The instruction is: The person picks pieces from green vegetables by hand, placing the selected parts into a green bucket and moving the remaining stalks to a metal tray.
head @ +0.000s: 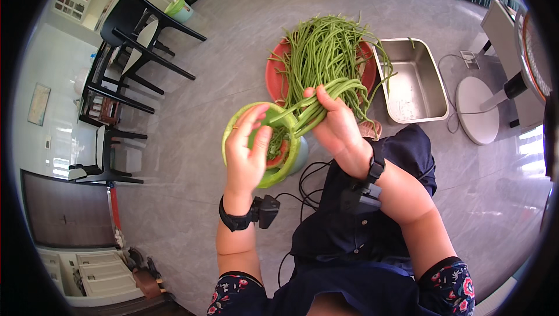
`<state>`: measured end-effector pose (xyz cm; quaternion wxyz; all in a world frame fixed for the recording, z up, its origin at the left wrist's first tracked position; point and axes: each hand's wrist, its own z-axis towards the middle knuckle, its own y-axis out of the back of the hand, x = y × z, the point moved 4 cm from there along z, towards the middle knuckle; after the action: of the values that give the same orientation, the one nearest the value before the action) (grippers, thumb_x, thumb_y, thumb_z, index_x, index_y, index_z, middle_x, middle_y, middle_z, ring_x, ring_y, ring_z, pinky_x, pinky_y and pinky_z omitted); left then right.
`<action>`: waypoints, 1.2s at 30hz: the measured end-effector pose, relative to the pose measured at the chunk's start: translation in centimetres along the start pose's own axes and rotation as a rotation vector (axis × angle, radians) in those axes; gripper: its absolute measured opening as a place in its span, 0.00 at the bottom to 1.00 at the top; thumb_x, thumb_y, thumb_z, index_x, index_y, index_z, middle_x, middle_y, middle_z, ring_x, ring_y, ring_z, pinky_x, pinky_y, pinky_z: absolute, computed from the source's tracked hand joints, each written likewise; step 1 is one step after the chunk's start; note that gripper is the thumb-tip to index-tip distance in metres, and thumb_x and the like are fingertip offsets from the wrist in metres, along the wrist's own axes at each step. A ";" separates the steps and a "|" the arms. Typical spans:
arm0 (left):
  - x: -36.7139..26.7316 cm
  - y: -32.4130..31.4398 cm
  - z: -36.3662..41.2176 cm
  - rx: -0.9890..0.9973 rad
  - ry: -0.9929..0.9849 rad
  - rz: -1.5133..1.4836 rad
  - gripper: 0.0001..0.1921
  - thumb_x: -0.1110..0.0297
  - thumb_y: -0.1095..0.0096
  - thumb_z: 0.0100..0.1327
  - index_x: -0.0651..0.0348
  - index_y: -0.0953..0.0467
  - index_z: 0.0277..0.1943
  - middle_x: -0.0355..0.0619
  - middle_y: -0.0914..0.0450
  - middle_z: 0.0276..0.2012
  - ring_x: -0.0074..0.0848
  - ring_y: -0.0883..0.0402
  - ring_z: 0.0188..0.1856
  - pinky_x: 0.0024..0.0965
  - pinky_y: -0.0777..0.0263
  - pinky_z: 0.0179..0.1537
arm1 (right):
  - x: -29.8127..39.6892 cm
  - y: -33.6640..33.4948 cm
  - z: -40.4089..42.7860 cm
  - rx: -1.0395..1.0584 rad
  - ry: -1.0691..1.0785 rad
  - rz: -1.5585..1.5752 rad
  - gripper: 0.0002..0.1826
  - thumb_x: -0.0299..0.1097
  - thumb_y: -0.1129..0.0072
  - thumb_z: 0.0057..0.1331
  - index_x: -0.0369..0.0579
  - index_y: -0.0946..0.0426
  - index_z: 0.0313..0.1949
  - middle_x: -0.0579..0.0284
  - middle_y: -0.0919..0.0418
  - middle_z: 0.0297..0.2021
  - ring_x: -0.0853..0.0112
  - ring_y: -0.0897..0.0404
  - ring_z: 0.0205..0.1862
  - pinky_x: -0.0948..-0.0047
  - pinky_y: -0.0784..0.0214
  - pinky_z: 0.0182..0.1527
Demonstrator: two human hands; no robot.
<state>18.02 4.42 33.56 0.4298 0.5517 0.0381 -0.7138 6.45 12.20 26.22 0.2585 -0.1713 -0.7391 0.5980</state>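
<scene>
My right hand (343,137) grips a bunch of long green beans (311,117), whose near ends point left over a bucket. My left hand (246,150) is held above the left side of this green-rimmed bucket (271,181), its fingers and thumb apart and nothing seen between them. Inside the bucket lie green bean scraps (275,141) and a red piece (277,159) that looks like watermelon rind. Beyond my hands, a large heap of long beans (325,45) fills a red basin (275,73), some hanging over its right edge.
A stainless steel basin (412,84) stands right of the red one, with a bean bit on its far rim. Further right is a fan's round base (476,113) with its cord. Black cables (308,185) lie by my leg. Black chairs (139,36) stand at left.
</scene>
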 end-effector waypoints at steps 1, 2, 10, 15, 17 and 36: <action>-2.0 -0.5 0.3 0.094 -0.165 0.263 0.20 0.74 0.43 0.48 0.68 0.34 0.47 0.52 0.30 0.44 0.37 0.32 0.46 0.34 0.38 0.47 | -0.3 -0.1 -0.1 -0.030 0.016 -0.098 0.08 0.34 0.61 0.63 0.43 0.36 0.34 0.61 0.29 0.31 0.72 0.31 0.31 0.72 0.37 0.39; -3.3 -1.3 0.5 0.127 -0.223 0.437 0.25 0.73 0.41 0.45 0.68 0.37 0.48 0.53 0.32 0.45 0.40 0.34 0.47 0.36 0.40 0.49 | -0.8 -0.1 0.0 0.010 0.019 -0.146 0.09 0.34 0.60 0.63 0.42 0.34 0.35 0.60 0.28 0.32 0.74 0.29 0.32 0.74 0.36 0.38; -3.1 -7.4 1.6 0.223 -0.135 0.803 0.25 0.75 0.46 0.47 0.67 0.42 0.50 0.56 0.28 0.35 0.47 0.28 0.36 0.39 0.34 0.35 | -0.8 -1.0 -0.9 -0.004 0.150 -0.294 0.12 0.32 0.58 0.62 0.42 0.37 0.44 0.64 0.29 0.33 0.78 0.31 0.35 0.79 0.37 0.39; -2.5 -8.8 1.6 0.220 -0.111 0.839 0.19 0.75 0.50 0.50 0.67 0.40 0.46 0.58 0.27 0.30 0.48 0.27 0.30 0.41 0.34 0.28 | 0.7 -0.9 -0.9 0.003 0.283 -0.423 0.08 0.29 0.57 0.61 0.40 0.37 0.39 0.64 0.31 0.31 0.80 0.33 0.33 0.80 0.38 0.37; -2.1 -8.9 1.8 0.196 -0.190 0.853 0.14 0.74 0.51 0.52 0.67 0.38 0.43 0.58 0.28 0.26 0.47 0.27 0.28 0.41 0.34 0.25 | 1.5 -0.8 -1.3 0.000 0.335 -0.559 0.09 0.30 0.56 0.61 0.40 0.38 0.39 0.64 0.31 0.31 0.80 0.33 0.34 0.80 0.38 0.38; -1.2 -3.9 -0.6 0.573 0.939 -0.845 0.13 0.60 0.54 0.58 0.62 0.40 0.34 0.33 0.46 0.17 0.10 0.49 0.14 0.12 0.57 0.10 | 8.4 0.0 1.7 0.085 0.081 0.141 0.12 0.28 0.59 0.60 0.33 0.39 0.40 0.47 0.35 0.47 0.62 0.33 0.47 0.64 0.41 0.52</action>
<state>15.89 7.85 32.65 -0.1096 0.8316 0.2418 -0.4878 -1.35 15.55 27.44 0.2525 -0.2360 -0.6880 0.6381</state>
